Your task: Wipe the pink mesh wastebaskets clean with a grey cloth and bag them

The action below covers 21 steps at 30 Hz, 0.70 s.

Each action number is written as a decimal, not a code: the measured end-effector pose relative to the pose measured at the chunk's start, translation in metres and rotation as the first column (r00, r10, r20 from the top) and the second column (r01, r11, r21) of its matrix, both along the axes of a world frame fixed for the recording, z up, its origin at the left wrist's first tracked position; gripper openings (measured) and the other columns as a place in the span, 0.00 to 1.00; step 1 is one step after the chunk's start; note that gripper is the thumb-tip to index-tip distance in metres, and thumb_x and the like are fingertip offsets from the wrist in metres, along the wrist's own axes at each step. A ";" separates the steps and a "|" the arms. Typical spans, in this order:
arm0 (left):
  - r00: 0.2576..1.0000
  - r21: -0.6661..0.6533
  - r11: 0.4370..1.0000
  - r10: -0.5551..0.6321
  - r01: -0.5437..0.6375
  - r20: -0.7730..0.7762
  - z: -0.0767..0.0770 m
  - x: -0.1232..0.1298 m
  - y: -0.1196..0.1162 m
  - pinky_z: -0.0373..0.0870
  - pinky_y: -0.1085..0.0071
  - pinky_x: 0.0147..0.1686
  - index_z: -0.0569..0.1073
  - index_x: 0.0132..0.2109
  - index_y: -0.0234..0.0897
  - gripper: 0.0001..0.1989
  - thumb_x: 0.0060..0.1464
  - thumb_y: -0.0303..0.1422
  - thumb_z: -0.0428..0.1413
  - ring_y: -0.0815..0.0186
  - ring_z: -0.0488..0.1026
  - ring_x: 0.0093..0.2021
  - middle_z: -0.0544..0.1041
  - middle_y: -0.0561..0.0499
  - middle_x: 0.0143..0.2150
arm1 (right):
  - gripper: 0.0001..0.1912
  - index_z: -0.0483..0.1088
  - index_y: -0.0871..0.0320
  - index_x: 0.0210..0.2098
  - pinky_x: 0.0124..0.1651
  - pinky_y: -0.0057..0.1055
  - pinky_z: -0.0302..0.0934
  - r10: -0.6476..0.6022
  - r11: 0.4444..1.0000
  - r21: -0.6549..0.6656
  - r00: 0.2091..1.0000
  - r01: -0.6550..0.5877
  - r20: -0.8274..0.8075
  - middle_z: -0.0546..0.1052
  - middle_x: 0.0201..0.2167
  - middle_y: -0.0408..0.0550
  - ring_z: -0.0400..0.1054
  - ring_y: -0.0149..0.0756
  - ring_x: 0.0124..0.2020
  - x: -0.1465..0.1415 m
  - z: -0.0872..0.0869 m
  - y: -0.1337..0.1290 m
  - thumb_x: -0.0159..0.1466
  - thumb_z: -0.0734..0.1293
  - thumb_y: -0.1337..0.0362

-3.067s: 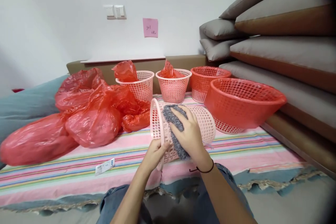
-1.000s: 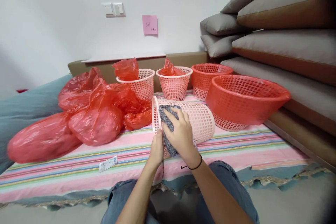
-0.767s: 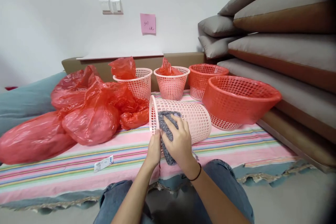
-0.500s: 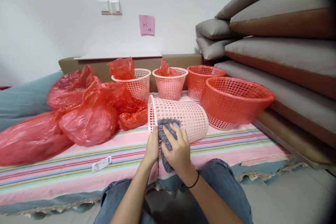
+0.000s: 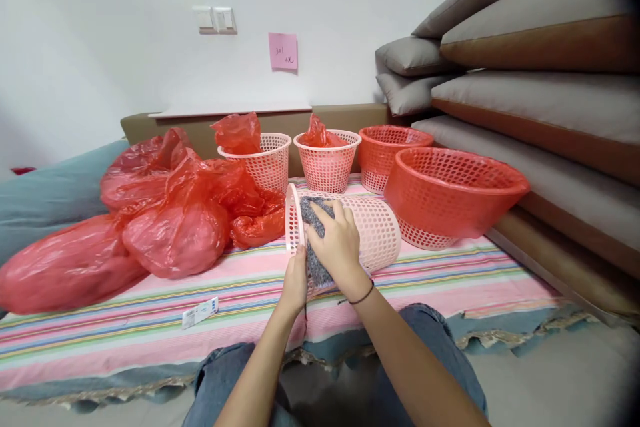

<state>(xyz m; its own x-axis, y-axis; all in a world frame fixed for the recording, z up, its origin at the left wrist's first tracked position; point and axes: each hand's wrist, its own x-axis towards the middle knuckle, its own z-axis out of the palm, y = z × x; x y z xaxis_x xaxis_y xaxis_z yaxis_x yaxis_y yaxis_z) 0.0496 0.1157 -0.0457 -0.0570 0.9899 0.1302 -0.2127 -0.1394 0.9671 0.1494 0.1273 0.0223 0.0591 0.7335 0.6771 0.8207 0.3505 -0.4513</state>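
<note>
The site was a room that appeared domestic, furnished for sitting or lying. Identifying features were as follows. A plain white wall (image 5: 350, 7) carried a pair of light switches (image 5: 215, 20) and a pink handwritten note (image 5: 283, 51). A low brown padded panel (image 5: 345, 117) ran along its base. Thick grey-and-brown cushions (image 5: 540, 100) were stacked at the right; teal upholstery (image 5: 60, 187) bordered the left. A striped cloth (image 5: 245, 310) covered the surface, with ragged teal material (image 5: 495, 337) exposed along the front edge.

Cloth (image 5: 316, 265) on bskt (image 5: 376, 230), bags (image 5: 177, 237) L.
</note>
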 end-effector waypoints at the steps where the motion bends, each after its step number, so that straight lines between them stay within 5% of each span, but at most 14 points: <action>1: 1.000 -0.008 1.000 -0.008 0.008 -0.007 -0.001 -0.001 0.000 0.71 0.60 0.45 0.77 0.41 0.34 0.31 0.53 0.60 0.50 0.53 0.75 0.45 0.80 0.45 0.35 | 0.21 0.71 0.54 0.56 0.52 0.46 0.63 0.020 1.000 0.014 1.000 -0.021 0.010 0.71 0.50 0.56 0.63 0.49 0.49 0.001 -0.005 -0.006 0.64 0.64 0.62; 6: 0.998 -0.101 0.995 -0.010 0.005 -0.057 0.000 -0.004 -0.002 0.70 0.66 0.32 0.73 0.29 0.35 0.32 0.51 0.62 0.49 0.61 0.72 0.30 0.74 0.51 0.24 | 0.23 0.70 0.57 0.57 0.52 0.48 0.63 0.054 0.996 0.076 0.998 -0.055 0.017 0.70 0.52 0.57 0.63 0.50 0.51 0.005 -0.046 -0.044 0.62 0.62 0.66; 11: 0.992 -0.011 1.000 0.002 -0.004 -0.122 0.009 -0.004 -0.005 0.68 0.67 0.36 0.70 0.26 0.36 0.31 0.53 0.61 0.48 0.62 0.71 0.31 0.72 0.52 0.23 | 0.23 0.70 0.56 0.57 0.50 0.48 0.65 0.050 0.993 0.102 0.998 -0.053 0.035 0.71 0.50 0.57 0.63 0.50 0.50 0.006 -0.068 -0.064 0.62 0.63 0.67; 15: 0.995 -0.062 0.998 -0.038 0.032 -0.092 0.009 -0.002 -0.005 0.66 0.68 0.30 0.71 0.27 0.36 0.32 0.51 0.63 0.48 0.65 0.66 0.24 0.69 0.54 0.20 | 0.23 0.69 0.55 0.58 0.52 0.46 0.64 0.055 0.996 0.068 0.998 -0.055 -0.002 0.70 0.50 0.56 0.64 0.48 0.50 0.008 -0.057 -0.055 0.64 0.63 0.67; 21: 0.995 -0.135 0.986 -0.099 0.094 -0.028 0.005 0.000 -0.005 0.63 0.70 0.26 0.73 0.28 0.34 0.37 0.44 0.68 0.48 0.66 0.66 0.23 0.71 0.51 0.21 | 0.22 0.71 0.53 0.57 0.53 0.47 0.63 -0.007 0.999 -0.035 0.999 0.005 -0.054 0.71 0.48 0.55 0.64 0.49 0.50 0.010 -0.008 -0.002 0.64 0.63 0.64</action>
